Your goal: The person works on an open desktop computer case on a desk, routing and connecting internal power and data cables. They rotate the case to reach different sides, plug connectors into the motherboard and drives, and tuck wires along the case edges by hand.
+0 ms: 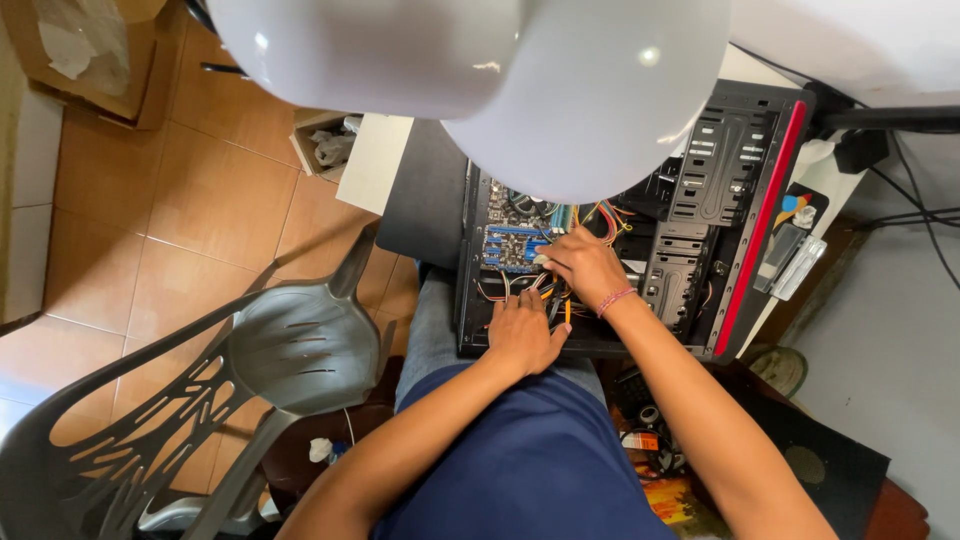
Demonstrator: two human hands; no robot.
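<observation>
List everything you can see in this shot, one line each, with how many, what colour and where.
Computer case: one, black with a red edge strip, open on its side, centre right.
Circuit board: one, dark with blue slots, inside the case.
Wires: a bundle, orange, red and black, under the hands.
Lamp shade: one, white, glossy, top centre, blocking part of the case.
Plastic chair: one, grey, lower left.
Cardboard boxes: two, brown, top left on the tiled floor.
Cables: several, black, far right.
Left hand: one, on the wires at the case's near edge.
Right hand: one, pink wristband, fingers among the wires.
</observation>
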